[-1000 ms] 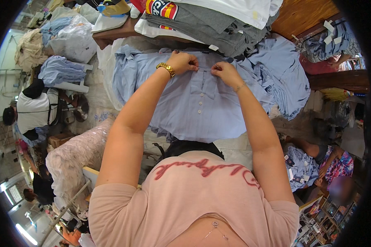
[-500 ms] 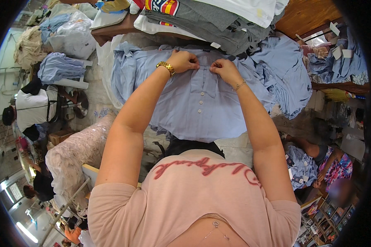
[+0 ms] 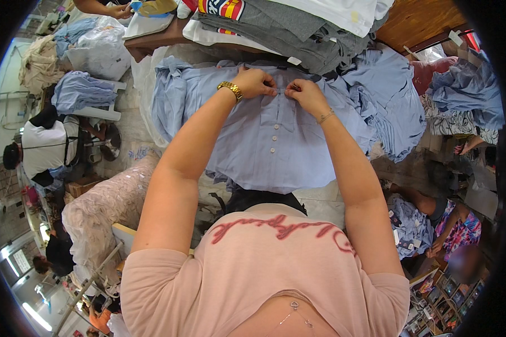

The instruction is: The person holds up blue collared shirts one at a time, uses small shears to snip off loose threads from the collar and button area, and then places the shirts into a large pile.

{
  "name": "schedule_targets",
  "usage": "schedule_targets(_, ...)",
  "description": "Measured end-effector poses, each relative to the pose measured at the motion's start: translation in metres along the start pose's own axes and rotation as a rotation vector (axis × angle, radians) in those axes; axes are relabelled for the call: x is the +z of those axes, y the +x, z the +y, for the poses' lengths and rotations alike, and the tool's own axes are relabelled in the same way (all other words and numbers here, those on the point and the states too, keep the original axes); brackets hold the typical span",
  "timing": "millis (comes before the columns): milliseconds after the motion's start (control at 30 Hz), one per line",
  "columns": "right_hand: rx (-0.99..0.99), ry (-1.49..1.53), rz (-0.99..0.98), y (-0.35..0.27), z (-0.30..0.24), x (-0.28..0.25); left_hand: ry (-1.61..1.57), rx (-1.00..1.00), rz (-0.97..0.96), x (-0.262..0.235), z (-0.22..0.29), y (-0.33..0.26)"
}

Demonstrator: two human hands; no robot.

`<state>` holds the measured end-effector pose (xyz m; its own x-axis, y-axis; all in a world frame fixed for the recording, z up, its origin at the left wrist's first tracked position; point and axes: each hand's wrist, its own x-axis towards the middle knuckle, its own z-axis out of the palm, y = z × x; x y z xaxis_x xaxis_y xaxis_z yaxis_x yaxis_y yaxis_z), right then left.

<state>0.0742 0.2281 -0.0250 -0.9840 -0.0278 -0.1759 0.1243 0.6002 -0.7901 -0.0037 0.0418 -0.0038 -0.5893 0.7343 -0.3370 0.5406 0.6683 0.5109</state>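
1. Pinched shut, our left hand (image 3: pixel 257 83) grips the neck opening of the light blue shirt (image 3: pixel 275 140), which lies flat on the work surface in front of us.
2. Just beside it, our right hand (image 3: pixel 305 94) is closed on the same edge, fingertips almost meeting.
3. We should keep both edges level and taut so the buttons (image 3: pixel 273 139) below stay in one straight line.
4. Folded clothes (image 3: pixel 298 33) are stacked just beyond; we judge that sleeves could snag there.

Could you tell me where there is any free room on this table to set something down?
Hardly any. The flat front of the light blue shirt, below both hands, is the only open patch. The folded garment stack crowds the far edge, and the heap of blue shirts fills the right.
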Motion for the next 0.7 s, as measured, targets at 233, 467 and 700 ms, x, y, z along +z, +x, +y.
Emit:
schedule_targets(233,-0.020,-0.047,0.030,0.000,0.000,0.005,-0.002,-0.025,0.002,0.008,-0.008,0.009)
schedule_targets(467,-0.343,-0.430,0.251,-0.050,-0.027,0.018,0.008,-0.018,-0.025,0.006,-0.007,0.008)
schedule_targets(700,-0.564,-0.539,0.236,-0.124,-0.029,0.072,0.051,0.108,-0.060,0.005,-0.008,0.009)
